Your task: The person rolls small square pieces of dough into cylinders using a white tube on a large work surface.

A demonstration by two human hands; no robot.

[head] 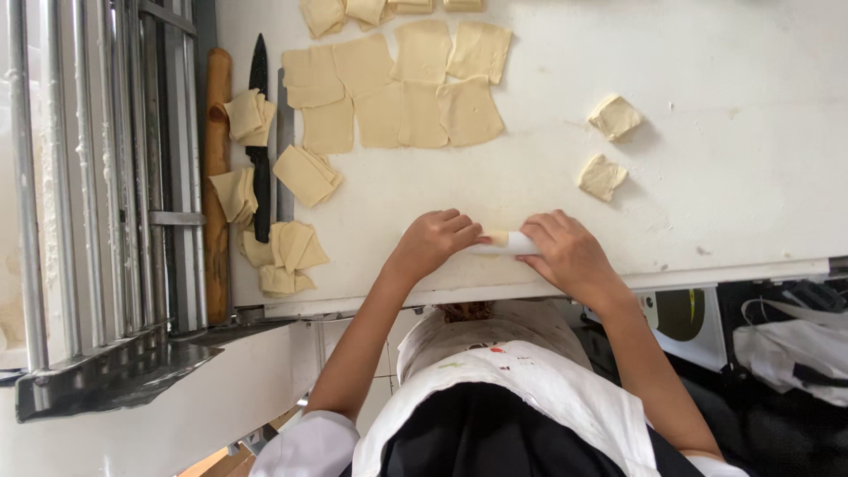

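Head view, looking down on a white worktable. The left hand and right hand lie palm-down at the near edge, fingers curled over a small white rolling pin with a strip of pale dough under or around it; only a short piece of each shows between the hands. Neither hand pinches: both press flat, fingertips nearly meeting across the pin.

Technique, as a judgement: even downward pressure from both palms, with the pin kept parallel to the table edge, should give dough of uniform thickness; unequal force would likely taper it.

At 12 o'clock of the hands lies a patch of flat dough squares, edges touching. At 2 o'clock, well apart, sit two folded dough parcels. At 9 to 10 o'clock are further folded pieces, lying beside and partly on a black-handled knife and a wooden rolling pin, both running 12 to 6 along the table's left edge. Metal rails stand farther left.

Not resolved: whether the dough wraps the pin or lies beneath it, and the pin's full length. More dough is cut off at the top edge.
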